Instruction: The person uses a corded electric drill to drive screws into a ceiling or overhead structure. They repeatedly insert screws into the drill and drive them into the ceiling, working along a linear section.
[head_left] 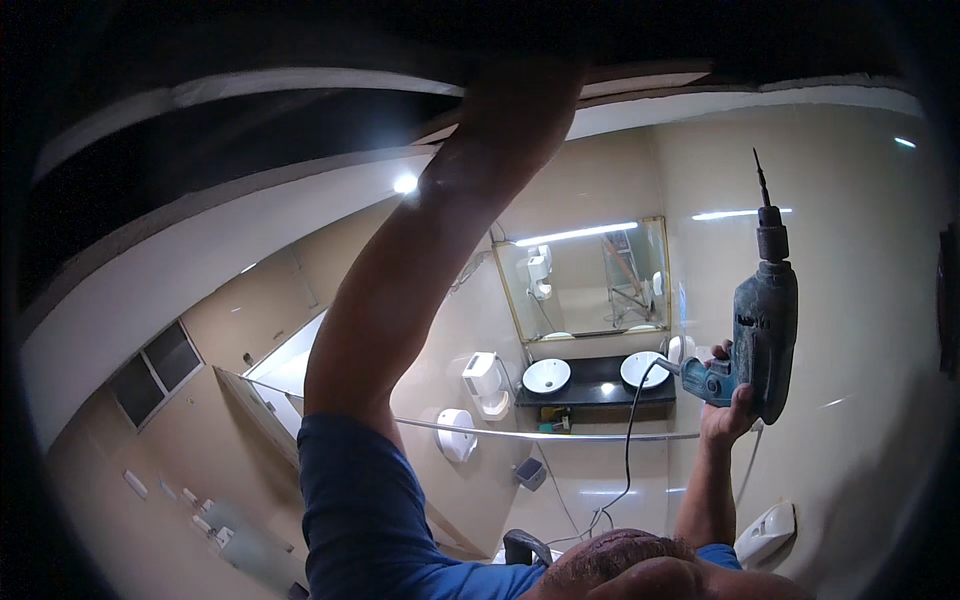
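A teal and black electric drill (766, 320) stands upright at the right, its bit (762, 180) pointing up. Around its handle are the fingers of my right hand (728, 412), and a black cord (630, 440) runs down from it. My left arm (400, 250), in a blue sleeve, reaches up into a dark opening in the ceiling. The left hand itself is lost in the dark there, so its fingers and anything in them are hidden. Nearest to that arm are the pale cut edges of the ceiling board (240, 215) and a wooden strip (650, 82).
Below lie a dark counter (596, 392) with two white basins (546, 376), a framed mirror (590, 290) and white wall dispensers (487, 385). A thin pale rail (560, 436) crosses in front. At the left are a small window (155, 373) and a door edge (258, 412).
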